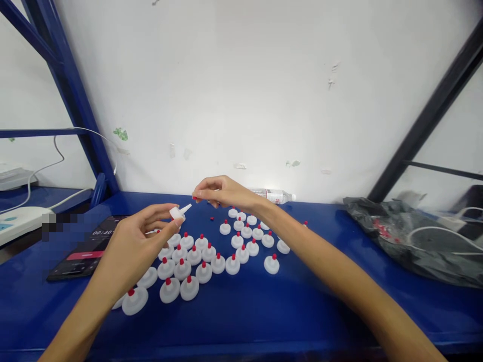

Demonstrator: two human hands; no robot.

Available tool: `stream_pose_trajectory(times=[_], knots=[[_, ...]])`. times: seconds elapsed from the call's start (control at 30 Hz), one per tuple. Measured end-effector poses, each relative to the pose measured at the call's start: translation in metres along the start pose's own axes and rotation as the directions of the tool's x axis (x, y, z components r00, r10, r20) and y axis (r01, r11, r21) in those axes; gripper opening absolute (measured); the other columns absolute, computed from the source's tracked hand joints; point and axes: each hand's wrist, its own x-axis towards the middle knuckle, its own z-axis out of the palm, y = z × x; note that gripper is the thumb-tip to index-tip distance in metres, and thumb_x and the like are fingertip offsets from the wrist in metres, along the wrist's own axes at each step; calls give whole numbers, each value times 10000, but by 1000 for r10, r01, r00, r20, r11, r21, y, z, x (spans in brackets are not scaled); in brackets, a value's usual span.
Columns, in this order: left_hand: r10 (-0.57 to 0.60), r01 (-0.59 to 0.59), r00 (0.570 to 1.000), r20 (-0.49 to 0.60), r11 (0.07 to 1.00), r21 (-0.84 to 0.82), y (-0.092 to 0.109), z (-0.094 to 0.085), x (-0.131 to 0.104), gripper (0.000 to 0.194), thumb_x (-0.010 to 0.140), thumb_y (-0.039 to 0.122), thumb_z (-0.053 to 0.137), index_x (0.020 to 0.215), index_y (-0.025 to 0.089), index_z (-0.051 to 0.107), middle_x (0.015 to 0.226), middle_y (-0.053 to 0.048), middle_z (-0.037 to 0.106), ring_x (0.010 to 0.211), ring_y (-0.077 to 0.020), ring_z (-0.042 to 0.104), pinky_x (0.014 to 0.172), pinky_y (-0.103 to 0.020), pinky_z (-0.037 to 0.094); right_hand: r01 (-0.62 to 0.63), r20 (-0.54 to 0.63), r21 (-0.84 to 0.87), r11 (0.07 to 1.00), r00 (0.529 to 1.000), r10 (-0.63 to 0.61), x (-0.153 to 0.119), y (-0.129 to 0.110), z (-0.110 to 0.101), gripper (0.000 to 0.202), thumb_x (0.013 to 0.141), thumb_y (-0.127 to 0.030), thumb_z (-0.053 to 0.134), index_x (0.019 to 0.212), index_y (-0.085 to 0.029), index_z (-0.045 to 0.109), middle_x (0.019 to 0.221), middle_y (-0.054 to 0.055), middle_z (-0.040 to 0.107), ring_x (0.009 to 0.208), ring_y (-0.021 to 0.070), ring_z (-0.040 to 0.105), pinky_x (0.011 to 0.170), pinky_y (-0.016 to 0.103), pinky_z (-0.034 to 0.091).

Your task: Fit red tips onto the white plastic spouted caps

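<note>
Between the thumb and fingers of my left hand (pixel 145 229) is a white nozzle cap (pixel 176 214), tilted so its bare spout points up and right. My right hand (pixel 219 192) pinches a small red tip cap (pixel 194 197) just beyond that spout, apart from it. Below and between my arms, several white nozzle caps with red tips (pixel 204 273) stand on the blue table (pixel 241 322). A loose red tip cap (pixel 212 218) lies on the table under my right hand. My left hand and right forearm hide some of the caps.
A clear plastic bottle (pixel 277 195) lies along the wall behind my right wrist. At left rests a phone (pixel 85 251) with a timer, near a white power strip (pixel 26 221). A dark plastic bag (pixel 422 251) holding red pieces lies at right. Blue frame posts (pixel 71 85) rise at left.
</note>
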Motion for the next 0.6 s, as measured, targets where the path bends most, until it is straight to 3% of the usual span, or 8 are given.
stream_pose_trajectory(times=[0.07,0.17,0.3,0.6], knots=[[-9,10,1000,13,1000,-15,-1,-2,1,627,722,554,838,1235,208,737,839,-47,837,846,-282,795,638,-297,631,-10,12,138,990,1000,8,1,1,7,232,960,-427,742,1024,-204,753,1106,38,772,654,68,540,506,192,358],[4,-4,1000,7,1000,7,-2,-4,1,674,708,622,837,1229,206,736,828,-58,833,795,-282,795,612,-311,632,-10,44,210,978,999,0,2,4,13,200,912,-386,796,1012,-218,759,1059,23,779,668,71,562,497,183,351],[39,-38,999,-38,999,10,0,-3,1,646,748,670,805,1202,216,745,861,-58,829,787,-267,789,631,-307,635,-25,68,309,951,998,5,3,6,13,209,932,-404,778,1016,-214,754,1028,28,797,673,74,609,484,180,351],[19,-20,999,-47,999,-34,4,1,-2,646,751,671,809,1208,223,719,1159,-86,815,776,-210,775,595,-249,610,10,44,241,971,999,-21,2,5,12,200,967,-395,747,1019,-202,732,963,19,780,635,72,629,477,181,375]])
